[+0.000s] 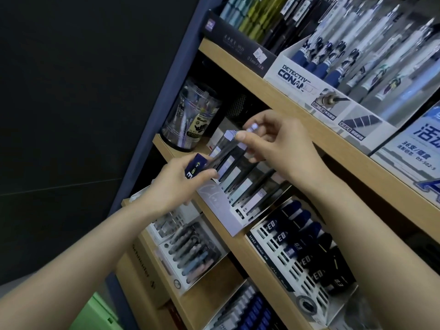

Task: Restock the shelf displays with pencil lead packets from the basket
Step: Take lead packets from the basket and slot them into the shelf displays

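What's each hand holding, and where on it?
Left hand grips a blue packet across its edges; right hand pinches a clear packet at its top end.

A stationery shop, plainly: tiered wooden shelves [228, 64] carry a branded cardboard display box [292, 75] packed with rows of pens [333, 58], barcoded lead packets [247, 186] stand in a white display tray [221, 210], and a clear tub [190, 115] holds more pens.

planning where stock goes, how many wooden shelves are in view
3: top shelf at upper right, middle shelf across the centre, lower shelf at bottom left. More may be out of frame.
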